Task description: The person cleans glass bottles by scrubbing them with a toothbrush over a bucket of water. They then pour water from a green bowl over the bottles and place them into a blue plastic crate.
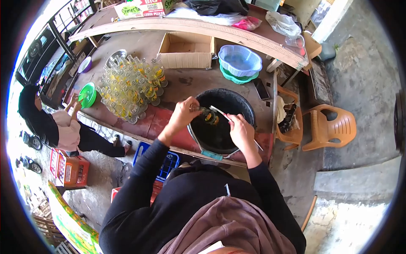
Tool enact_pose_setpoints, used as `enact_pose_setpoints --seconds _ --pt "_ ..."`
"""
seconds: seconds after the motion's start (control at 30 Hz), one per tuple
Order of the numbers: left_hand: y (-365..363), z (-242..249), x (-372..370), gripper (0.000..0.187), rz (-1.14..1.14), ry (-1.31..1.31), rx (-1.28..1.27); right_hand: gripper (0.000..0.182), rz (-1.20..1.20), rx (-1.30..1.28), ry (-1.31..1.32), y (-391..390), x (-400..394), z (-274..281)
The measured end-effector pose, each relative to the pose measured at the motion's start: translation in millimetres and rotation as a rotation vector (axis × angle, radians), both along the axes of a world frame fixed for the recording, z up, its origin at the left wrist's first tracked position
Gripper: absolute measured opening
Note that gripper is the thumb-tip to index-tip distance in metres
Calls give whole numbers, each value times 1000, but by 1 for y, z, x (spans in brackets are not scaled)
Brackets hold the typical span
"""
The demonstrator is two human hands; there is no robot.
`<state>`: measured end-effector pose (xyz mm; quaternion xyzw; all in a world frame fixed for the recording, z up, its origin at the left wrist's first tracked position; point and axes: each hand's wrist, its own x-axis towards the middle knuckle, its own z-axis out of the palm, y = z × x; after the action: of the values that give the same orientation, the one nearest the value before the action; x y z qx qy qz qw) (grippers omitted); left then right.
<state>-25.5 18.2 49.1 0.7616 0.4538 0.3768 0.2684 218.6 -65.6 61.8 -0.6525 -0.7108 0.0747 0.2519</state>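
Note:
My left hand is closed round the neck end of a clear glass bottle with a yellow and red label, held tilted above a black bucket. In my right hand is a slim white brush, its thicker end right at the bottle's side and its thin tail sticking out below my hand. Dark water fills the lower part of the bucket, which stands at the table's near edge. A light blue-green block sits on the bucket's near rim.
Many similar bottles stand packed at left on the table. Behind are a cardboard box, a blue basin and a phone. Another person works at a green basin. Orange chairs stand at right.

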Motion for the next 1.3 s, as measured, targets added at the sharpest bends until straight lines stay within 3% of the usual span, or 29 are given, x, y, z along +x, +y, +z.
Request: enact_pose_setpoints --seconds 0.07,0.13,0.27,0.33,0.4,0.53,0.6,0.7,0.8,0.9,1.07,1.2,1.27,1.3 --pt "-19 -6 2 29 46 -37 -36 25 43 79 202 -12 -20 3" --pt "-34 -15 4 27 108 -111 -71 26 51 26 171 -19 -32 -6" --pt "-57 -24 3 26 101 -92 111 28 -146 -134 -108 4 -13 -40" --pt "-63 -23 -2 26 81 -78 145 29 -130 -101 -90 2 -13 -30" --pt "-68 -21 -9 27 -5 6 362 26 9 -14 135 -10 -29 -11" --pt "-78 -5 -21 30 -39 39 454 23 -83 -49 66 -1 -20 -26" --pt "-84 0 -30 29 -54 46 462 23 -129 -148 -71 10 -2 -49" --pt "-90 7 -39 27 -112 64 456 24 -23 9 156 -8 -26 -20" --pt "-96 16 -42 30 -116 94 479 23 94 -4 204 -13 -35 -16" --pt "-103 25 -42 33 -162 136 488 18 -56 -91 83 7 -11 -48" --pt "-98 26 -40 32 -221 156 512 24 135 -46 193 -18 -28 2" --pt "-90 28 -36 29 -185 89 413 24 -21 -118 39 -4 -11 -37" --pt "-84 31 -32 28 -163 61 344 34 -28 -135 75 3 -12 -20" --pt "-82 36 -27 24 -122 68 328 42 69 -75 280 1 -18 -7"
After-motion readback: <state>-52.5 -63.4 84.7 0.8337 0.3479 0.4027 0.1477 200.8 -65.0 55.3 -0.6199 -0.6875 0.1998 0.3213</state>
